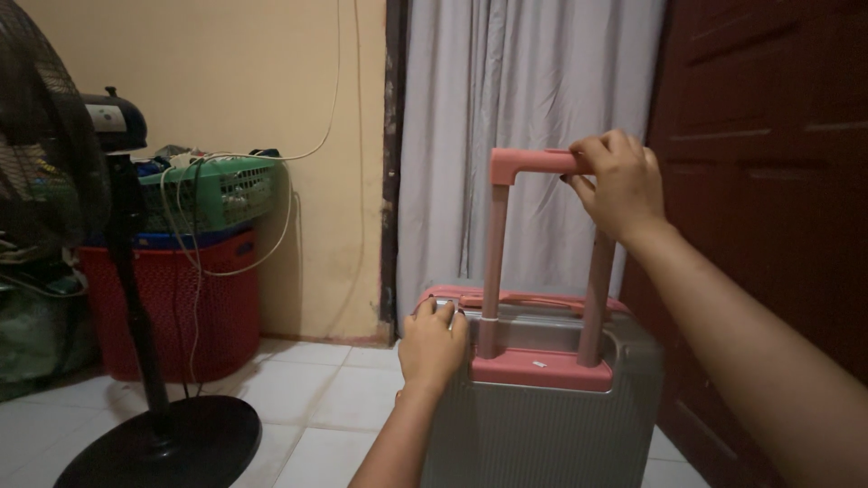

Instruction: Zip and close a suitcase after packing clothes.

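Head view, looking down at a grey suitcase point(542, 425) upright on the white tiled floor point(316, 407), just in front of a pale curtain point(524, 136). Right hand point(619, 185) up high, clenched around the pink telescopic handle point(533, 163), fingers wrapped over the right end of the crossbar. Handle pulled well out, 2 pink rods point(494, 262) running down into the pink trim point(542, 369) on top of the case. Left hand point(432, 345) low, pressed on the top left corner of the suitcase, fingers curled over the edge, gripping the shell. Pink carry strap point(529, 300) lying flat along the top, just behind the rods. Dark wooden door point(768, 181) close on the right, right forearm stretched in front of it. Over on the left, black standing fan point(136, 298) with round base on the tiles. Behind it, red basket point(181, 307) against the yellow wall point(226, 72), green crate point(221, 192) stacked on top, white cables point(271, 226) hanging over both.
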